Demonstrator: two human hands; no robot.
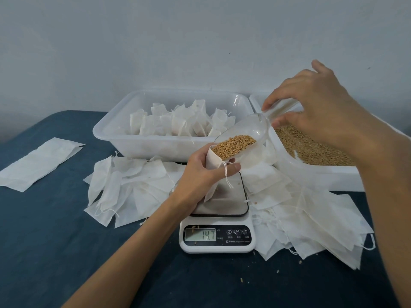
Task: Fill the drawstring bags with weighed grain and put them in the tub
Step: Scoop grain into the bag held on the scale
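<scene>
My left hand (pixel 201 172) grips a small white drawstring bag (pixel 213 162) by its open mouth, above the scale (pixel 219 218). My right hand (pixel 311 103) holds the handle of a clear plastic scoop (pixel 242 132), tilted down so its front lip rests in the bag's mouth. Golden grain (pixel 233 145) lies in the low end of the scoop. The scale's display (pixel 200 234) reads 14.7. Behind stands a white tub (pixel 138 143) with several filled bags (pixel 178 121) upright inside.
A second white tub (pixel 333 174) at the right holds loose grain (pixel 311 147). Empty bags lie heaped left (pixel 129 187) and right (pixel 311 218) of the scale. A flat stack of bags (pixel 37 163) lies at the far left on the dark blue cloth (pixel 55 241). Stray grains dot the cloth.
</scene>
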